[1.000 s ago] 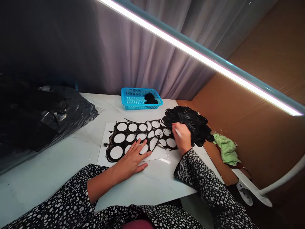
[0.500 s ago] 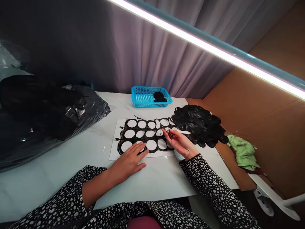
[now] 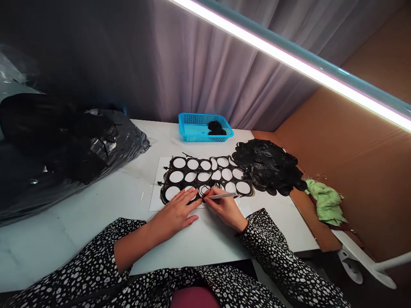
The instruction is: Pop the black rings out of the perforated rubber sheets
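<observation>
A black sheet with rows of round holes (image 3: 184, 170) lies on a white board (image 3: 156, 201), which shows through the holes. Flat on its near left edge rests my left hand (image 3: 176, 213), fingers stretched out and holding nothing. Close to those fingertips, my right hand (image 3: 226, 209) grips a slim, pale, pen-like tool (image 3: 226, 195) between thumb and fingers. The tool's working tip is hidden by the fingers, so its exact kind cannot be made out. Thin black strands (image 3: 205, 189) curl over the sheet just beyond the right fingertips.
Behind the sheet stands a blue plastic basket (image 3: 189, 137) holding a few black round pieces (image 3: 216, 127). A heap of black discs (image 3: 266, 164) sits at the right, a green cloth (image 3: 326, 201) beyond it. A large black plastic bag (image 3: 73, 158) fills the left side.
My right hand has moved left and toward me, from above the middle row down to the near row beside my left hand. The left hand stays flat on the sheet.
</observation>
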`<state>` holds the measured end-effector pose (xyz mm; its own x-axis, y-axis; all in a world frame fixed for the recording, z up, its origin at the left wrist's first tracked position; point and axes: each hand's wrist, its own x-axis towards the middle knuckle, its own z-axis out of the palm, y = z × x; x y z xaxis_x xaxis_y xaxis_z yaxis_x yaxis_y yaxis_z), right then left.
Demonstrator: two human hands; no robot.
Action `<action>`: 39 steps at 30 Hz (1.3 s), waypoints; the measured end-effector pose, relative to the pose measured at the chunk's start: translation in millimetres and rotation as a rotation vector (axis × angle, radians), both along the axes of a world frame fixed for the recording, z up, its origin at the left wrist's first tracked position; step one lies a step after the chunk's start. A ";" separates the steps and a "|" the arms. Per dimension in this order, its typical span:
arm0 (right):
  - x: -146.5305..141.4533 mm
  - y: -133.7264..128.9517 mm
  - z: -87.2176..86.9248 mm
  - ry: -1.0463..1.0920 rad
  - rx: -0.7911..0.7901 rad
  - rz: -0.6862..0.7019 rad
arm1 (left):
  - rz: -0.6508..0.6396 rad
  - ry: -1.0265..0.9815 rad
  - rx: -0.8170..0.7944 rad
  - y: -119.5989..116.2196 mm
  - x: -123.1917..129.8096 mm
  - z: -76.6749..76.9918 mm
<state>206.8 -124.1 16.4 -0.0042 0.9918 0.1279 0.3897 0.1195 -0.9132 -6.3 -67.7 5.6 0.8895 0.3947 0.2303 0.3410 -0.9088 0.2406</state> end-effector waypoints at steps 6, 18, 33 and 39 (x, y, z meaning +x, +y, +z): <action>-1.3 -4.0 -3.4 -0.211 0.068 -0.031 | -0.002 0.000 -0.023 1.7 0.3 0.7; 77.8 46.0 17.7 -0.643 0.315 -0.457 | 0.007 0.018 -0.126 3.9 -8.4 3.8; 16.6 54.3 3.5 -0.149 -0.013 -0.045 | 0.118 -0.014 0.002 29.9 21.1 -7.7; 17.4 53.1 -1.9 -0.184 0.031 -0.051 | 0.111 -0.019 0.001 28.5 18.7 -7.6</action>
<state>224.2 -70.9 14.4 0.0198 0.9868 0.1606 0.5560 0.1226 -0.8221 12.4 -39.2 -2.0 0.8359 0.4900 0.2471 0.4345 -0.8660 0.2475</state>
